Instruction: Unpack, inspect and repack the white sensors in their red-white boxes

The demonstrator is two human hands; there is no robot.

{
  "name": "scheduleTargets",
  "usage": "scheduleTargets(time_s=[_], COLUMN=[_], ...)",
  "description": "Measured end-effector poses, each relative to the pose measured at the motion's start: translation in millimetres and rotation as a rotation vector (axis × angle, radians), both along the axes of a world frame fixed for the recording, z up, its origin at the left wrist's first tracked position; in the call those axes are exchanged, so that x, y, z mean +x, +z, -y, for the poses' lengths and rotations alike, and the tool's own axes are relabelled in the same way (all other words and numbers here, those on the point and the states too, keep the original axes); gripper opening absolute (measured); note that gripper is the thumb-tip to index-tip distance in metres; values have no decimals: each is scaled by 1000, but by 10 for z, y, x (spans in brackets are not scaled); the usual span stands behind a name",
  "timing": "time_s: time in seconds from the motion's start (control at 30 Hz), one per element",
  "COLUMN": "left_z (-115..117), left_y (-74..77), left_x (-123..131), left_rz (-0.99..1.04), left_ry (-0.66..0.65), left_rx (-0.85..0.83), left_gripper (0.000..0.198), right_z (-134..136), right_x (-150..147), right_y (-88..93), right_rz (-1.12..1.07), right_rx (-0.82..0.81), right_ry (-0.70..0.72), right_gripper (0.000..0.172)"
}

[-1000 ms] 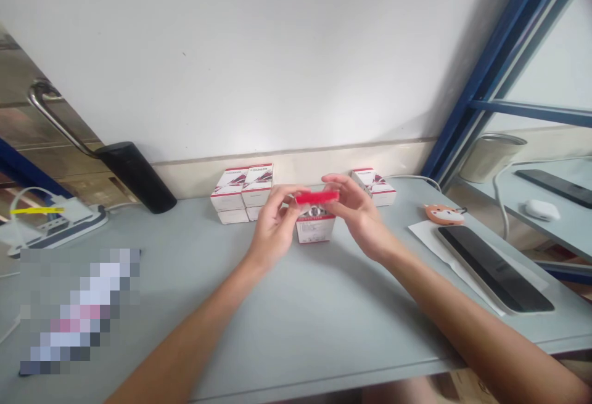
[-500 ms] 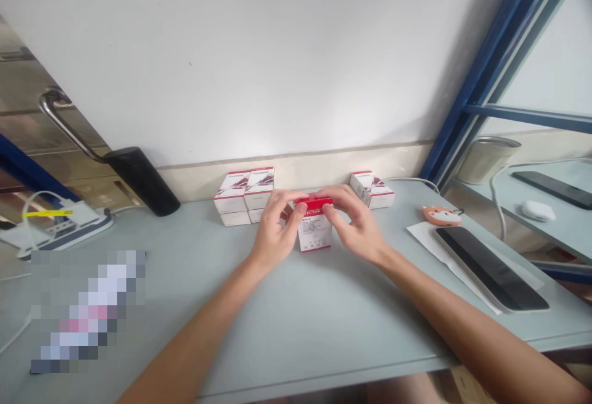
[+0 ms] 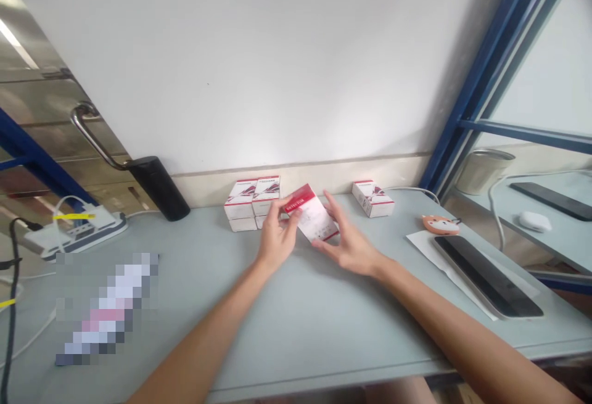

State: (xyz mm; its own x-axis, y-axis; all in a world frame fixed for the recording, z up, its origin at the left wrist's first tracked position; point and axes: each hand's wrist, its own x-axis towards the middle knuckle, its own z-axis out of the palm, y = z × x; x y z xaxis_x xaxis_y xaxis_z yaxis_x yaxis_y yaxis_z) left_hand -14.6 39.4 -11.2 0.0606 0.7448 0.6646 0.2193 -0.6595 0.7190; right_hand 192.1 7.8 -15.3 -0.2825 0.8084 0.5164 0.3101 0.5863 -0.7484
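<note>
Both my hands hold one small white box with a red band (image 3: 311,217) just above the grey table (image 3: 296,324), tilted with its red end up and to the left. My left hand (image 3: 275,235) pinches that upper left end. My right hand (image 3: 346,237) supports the lower right end with fingers curled under it. Behind them, a stack of like red-and-white boxes (image 3: 252,200) stands against the wall. A single box of the same kind (image 3: 372,198) lies to the right.
A dark tablet (image 3: 486,275) on white paper lies at the right, with an orange animal-shaped item (image 3: 441,224) beside it. A black cylinder (image 3: 160,187) leans at the back left, near a white power strip (image 3: 76,231). A blue frame (image 3: 476,77) borders the right.
The box stood upright on the table while my hands pressed its red top down. Now it is lifted and tilted between both hands. The view has shifted slightly left.
</note>
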Motion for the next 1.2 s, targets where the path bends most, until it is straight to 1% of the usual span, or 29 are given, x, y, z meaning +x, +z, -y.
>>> scheduleTargets(time_s=[0.03, 0.07, 0.13, 0.17, 0.23, 0.3, 0.33, 0.4, 0.43, 0.47, 0.53, 0.6, 0.63, 0.7, 0.77, 0.87, 0.93, 0.97, 1.0, 1.03, 1.1, 1.17, 1.2], left_z=[-22, -41, -61, -65, -73, -103, -131, -205, -248, -290, -364, -416, -433, -450, -449, -428, -404, -390, -375, -357, -313, -254, -216], left_y=[17, 43, 114, 153, 220, 252, 250, 215, 187, 157, 103, 71, 62, 55, 53, 54, 62, 68, 75, 83, 98, 110, 114], left_x=[-2, -10, -48, -77, -160, -272, -336, -466, -527, -582, -669, -725, -745, -775, -798, -817, -813, -805, -792, -771, -706, -604, -538], left_rz=[82, 138, 164, 142, 49, -28, -31, 80, 166, 259, 331, 369, 390, 420, 425, 400, 383, 371, 351, 320, 228, 123, 79], left_ry=[7, 12, 36, 77, 231, 444, 550, 714, 749, 749, 712, 687, 686, 701, 720, 719, 701, 698, 710, 740, 823, 854, 823], left_rx=[-34, -61, -73, -48, 58, 156, 166, 75, -5, -81, -154, -175, -180, -181, -180, -188, -194, -184, -158, -114, 15, 154, 210], left_gripper=[32, 33, 36, 36, 33, 28, 27, 29, 30, 30, 31, 34, 36, 38, 39, 40, 42, 43, 43, 42, 40, 39, 39], right_z=[14, 23, 28, 25, 3, -45, -83, -186, -250, -321, -474, -638, -721, -878, -1004, -1075, -1033, -991, -942, -891, -802, -755, -750], right_x=[-4, -8, -20, -32, -79, -182, -263, -493, -639, -799, -1135, -1446, -1578, -1787, -1926, -2004, -1923, -1826, -1684, -1498, -1008, -427, -138], right_y=[-11, -13, 18, 52, 163, 324, 416, 600, 680, 743, 806, 782, 745, 652, 570, 527, 548, 565, 579, 584, 551, 450, 378], right_rz=[-5, -29, -95, -118, -109, -32, 21, 140, 213, 292, 477, 627, 680, 692, 647, 563, 493, 456, 409, 373, 413, 510, 561], right_rx=[-52, -79, -48, 1, 142, 296, 364, 465, 502, 536, 590, 634, 662, 666, 637, 586, 551, 533, 511, 499, 508, 449, 390], right_ry=[-4, -16, -52, -78, -136, -178, -182, -182, -186, -187, -140, -74, -58, -69, -74, -49, 0, 23, 26, -15, -122, -333, -466], right_gripper=[99, 98, 88, 84, 76, 65, 59, 47, 44, 41, 41, 38, 40, 38, 36, 35, 39, 42, 49, 53, 51, 44, 41])
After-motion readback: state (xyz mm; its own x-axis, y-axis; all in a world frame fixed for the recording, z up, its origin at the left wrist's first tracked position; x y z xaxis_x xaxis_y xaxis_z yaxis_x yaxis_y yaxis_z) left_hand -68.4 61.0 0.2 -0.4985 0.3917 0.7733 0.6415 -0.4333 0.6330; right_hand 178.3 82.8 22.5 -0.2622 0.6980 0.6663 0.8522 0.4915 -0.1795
